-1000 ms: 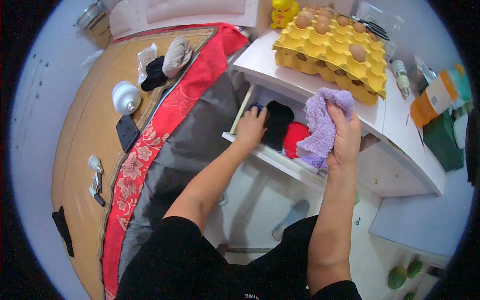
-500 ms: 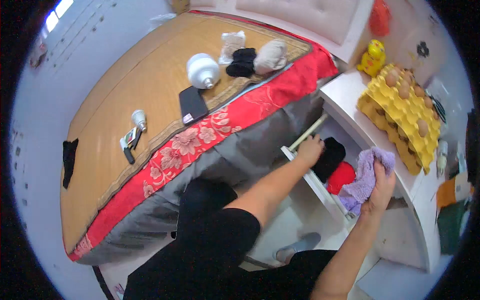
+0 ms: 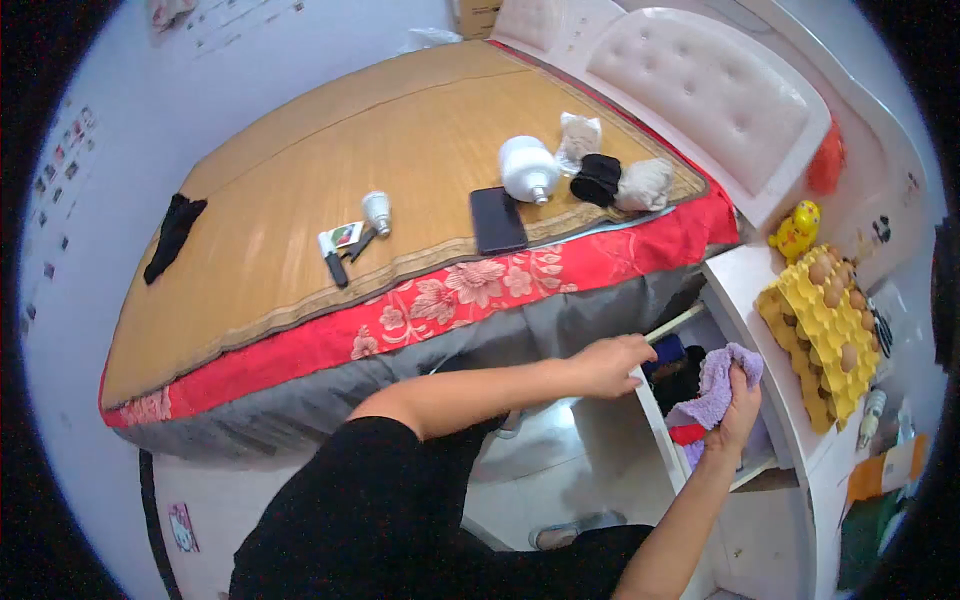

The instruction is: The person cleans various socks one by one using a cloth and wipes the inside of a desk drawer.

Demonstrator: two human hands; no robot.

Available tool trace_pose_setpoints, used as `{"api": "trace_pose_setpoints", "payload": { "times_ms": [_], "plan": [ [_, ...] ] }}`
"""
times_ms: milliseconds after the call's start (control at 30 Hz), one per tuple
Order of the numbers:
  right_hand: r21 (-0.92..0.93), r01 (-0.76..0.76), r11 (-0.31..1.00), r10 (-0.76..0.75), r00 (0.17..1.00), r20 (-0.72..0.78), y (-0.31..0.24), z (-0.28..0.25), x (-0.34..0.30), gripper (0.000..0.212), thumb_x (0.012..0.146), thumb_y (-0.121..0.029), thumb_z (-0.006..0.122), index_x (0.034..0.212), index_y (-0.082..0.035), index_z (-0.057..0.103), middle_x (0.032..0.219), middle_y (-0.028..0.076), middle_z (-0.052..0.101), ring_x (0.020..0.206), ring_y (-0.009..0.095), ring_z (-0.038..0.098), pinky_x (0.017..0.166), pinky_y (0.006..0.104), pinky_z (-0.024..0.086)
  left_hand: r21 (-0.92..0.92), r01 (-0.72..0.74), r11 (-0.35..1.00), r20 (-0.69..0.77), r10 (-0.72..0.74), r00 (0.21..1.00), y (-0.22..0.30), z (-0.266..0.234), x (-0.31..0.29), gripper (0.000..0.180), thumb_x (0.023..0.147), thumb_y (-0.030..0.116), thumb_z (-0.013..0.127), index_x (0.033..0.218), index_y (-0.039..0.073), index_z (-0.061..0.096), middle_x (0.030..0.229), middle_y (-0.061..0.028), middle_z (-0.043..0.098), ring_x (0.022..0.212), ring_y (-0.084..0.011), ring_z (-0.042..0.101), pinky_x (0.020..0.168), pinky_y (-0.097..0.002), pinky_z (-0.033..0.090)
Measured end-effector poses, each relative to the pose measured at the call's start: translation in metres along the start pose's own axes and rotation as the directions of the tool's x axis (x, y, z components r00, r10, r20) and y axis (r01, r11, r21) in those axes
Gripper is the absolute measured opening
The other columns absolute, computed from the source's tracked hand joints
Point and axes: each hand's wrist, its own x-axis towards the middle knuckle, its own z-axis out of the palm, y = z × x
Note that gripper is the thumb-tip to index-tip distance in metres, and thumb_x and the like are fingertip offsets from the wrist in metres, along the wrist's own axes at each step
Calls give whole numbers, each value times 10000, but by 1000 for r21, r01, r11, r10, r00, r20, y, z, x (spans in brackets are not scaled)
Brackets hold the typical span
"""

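Note:
A lilac fluffy cloth is bunched in my right hand, its fingers closed around it above the open drawer. My left hand is at the far left corner of the white drawer, thumb and fingers apart with nothing visible between them. Inside the drawer lie a black cloth item, a dark blue thing and a piece of red cloth. The lilac cloth and my right hand partly cover these.
On the bed's tan mat lie a large bulb, a smaller bulb, a dark phone or tablet, rolled black socks and a beige bundle. Yellow egg trays and a yellow toy stand on the bedside cabinet.
My left hand has come out of the drawer to its front corner. The dark blue thing now shows. My right hand still holds the lilac cloth; the view has shifted.

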Motion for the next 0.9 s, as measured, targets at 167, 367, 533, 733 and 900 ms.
{"api": "trace_pose_setpoints", "payload": {
  "times_ms": [167, 367, 533, 733, 900],
  "plan": [
    [-96, -1, 995, 5, 999, 42, -3, -3, -4, 222, 837, -55, 551, 1055, -19, 566, 938, 63, 604, 830, 166, 598, 726, 276, 492, 211, 148, 966, -427, -45, 903, 6, -130, -40, 241, 750, 100, 601, 978, 41, 548, 951, -129, 546, 883, -290, 552, 755, -368, 461],
    [-141, -45, 989, 56, 995, 77, 24, -3, -9, 223, 821, -47, 563, 1040, -16, 584, 913, 63, 615, 777, 168, 609, 686, 274, 505, 367, 839, 402, -878, -148, 455, -114, -283, -152, 520, 741, 352, 664, 1086, 4, 491, 1029, -168, 543, 878, -291, 587, 706, -406, 495],
    [-155, -11, 988, 20, 998, 61, 10, -6, -11, 228, 817, -46, 562, 1042, -16, 581, 927, 65, 612, 804, 170, 605, 717, 286, 500, 0, 978, 207, -868, -486, 103, -113, -295, -156, 797, 720, 476, 667, 1200, -73, 348, 1160, -236, 501, 1028, -342, 552, 822, -421, 476],
    [-205, 32, 978, -21, 998, 59, 10, -7, -14, 169, 825, -21, 560, 983, -15, 618, 910, 53, 620, 787, 151, 594, 679, 266, 488, 10, 981, 196, -711, -688, 145, -165, -292, -170, 747, 758, 413, 614, 1271, -46, 327, 1193, -224, 522, 1071, -345, 545, 879, -427, 447],
    [-111, 17, 994, -13, 999, 37, 10, -7, -15, 181, 817, -8, 578, 996, -15, 597, 916, 61, 628, 793, 161, 610, 698, 279, 503, 67, 994, 86, -730, -675, 108, -142, -284, -149, 661, 771, 347, 605, 1256, -35, 367, 1177, -200, 533, 1099, -323, 527, 873, -417, 448]
  ]
}}
